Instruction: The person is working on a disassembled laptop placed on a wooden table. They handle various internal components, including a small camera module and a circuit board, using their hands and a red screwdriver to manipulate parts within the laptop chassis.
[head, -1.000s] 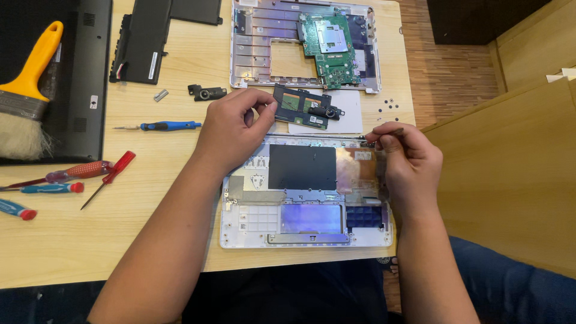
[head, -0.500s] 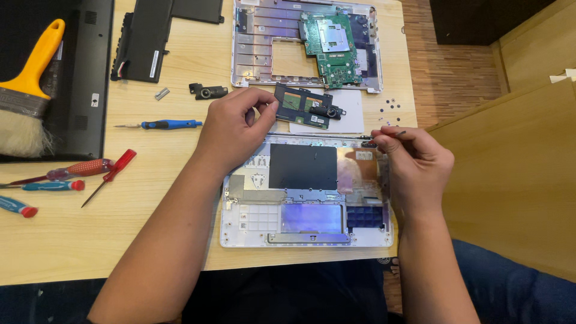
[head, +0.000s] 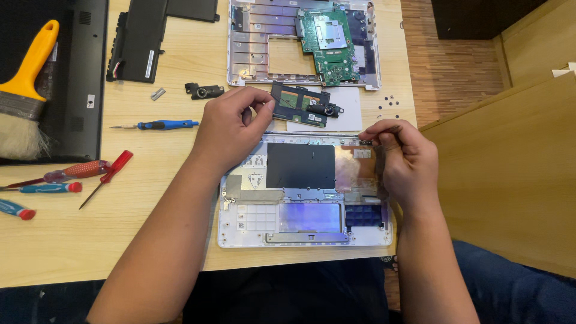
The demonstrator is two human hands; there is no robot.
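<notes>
A white opened laptop shell lies at the desk's near edge, with a black pad and a bluish touchpad plate inside. My left hand rests on its top left corner, thumb and forefinger pinched together; whether anything is between them is not visible. My right hand is over the top right corner. Its fingers are closed on a thin tool whose dark tip touches the shell's top edge.
Behind the shell lie a small dark circuit board on white paper and a second shell with a green mainboard. On the left are a black battery, a blue screwdriver, red screwdrivers, a yellow-handled brush and a black cover. A wooden panel stands on the right.
My right hand has turned slightly at the shell's top right corner, and the red bit seen between its fingers is now hidden. The left hand has stayed put.
</notes>
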